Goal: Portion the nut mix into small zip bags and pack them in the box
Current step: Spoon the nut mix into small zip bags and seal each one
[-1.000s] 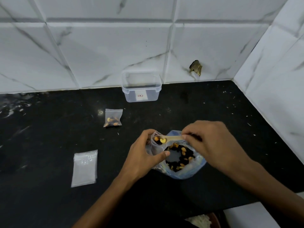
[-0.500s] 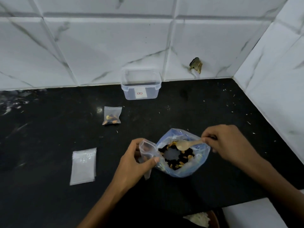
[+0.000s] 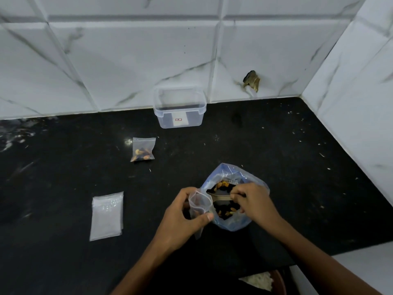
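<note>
My left hand (image 3: 180, 216) grips a small clear zip bag (image 3: 200, 206) with its mouth held open, just left of the big bluish bag of nut mix (image 3: 234, 222). My right hand (image 3: 253, 201) pinches the handle of a pale wooden spoon (image 3: 219, 198), whose bowl lies at the small bag's mouth over the nut mix. A filled small zip bag (image 3: 143, 149) lies on the black counter farther back. The clear plastic box (image 3: 179, 107) stands open against the tiled wall.
A stack of unused small zip bags (image 3: 107, 216) lies on the counter (image 3: 63, 167) to the left. Tiled walls close off the back and the right side. A brown bowl rim (image 3: 280, 282) shows at the bottom edge.
The right hand tipped a spoonful at the small bag, drew back to the right over the big bag, and has now come back so the spoon sits at the small bag's mouth.
</note>
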